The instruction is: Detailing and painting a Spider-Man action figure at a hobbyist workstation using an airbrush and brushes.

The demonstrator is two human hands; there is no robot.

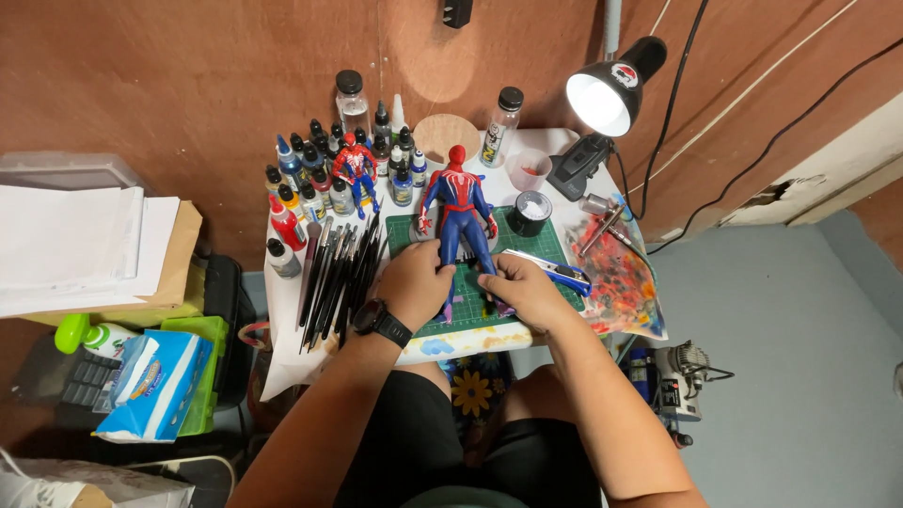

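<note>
Both hands are closed on the legs of a red and blue action figure (pixel 458 214), as I see it from the head camera. My left hand (pixel 414 280), with a black watch (pixel 381 322) on the wrist, pinches one leg of the figure with the fingers. My right hand (pixel 527 290) is wrapped around the other leg, and a blue utility knife (pixel 557 271) is just beside it; I cannot tell whether this hand also grips the knife.

I see the figure lying on a green cutting mat (pixel 541 246), which covers the middle of a small white table (pixel 282 310). A row of dark paint brushes (pixel 337 275) lies to the left of the mat. Behind them many small paint bottles (pixel 310 179) stand close together, and a second, smaller figure (pixel 356 167) stands between them. A black desk lamp (pixel 611 89) is lit at the right back corner. A sheet full of paint stains (pixel 621 268) lies at the right edge. The wall (pixel 188 75) behind is brown and the floor (pixel 800 329) is grey-blue.

The figure has a red head, red hands, and a blue back and legs, with a white mark on the back.
</note>
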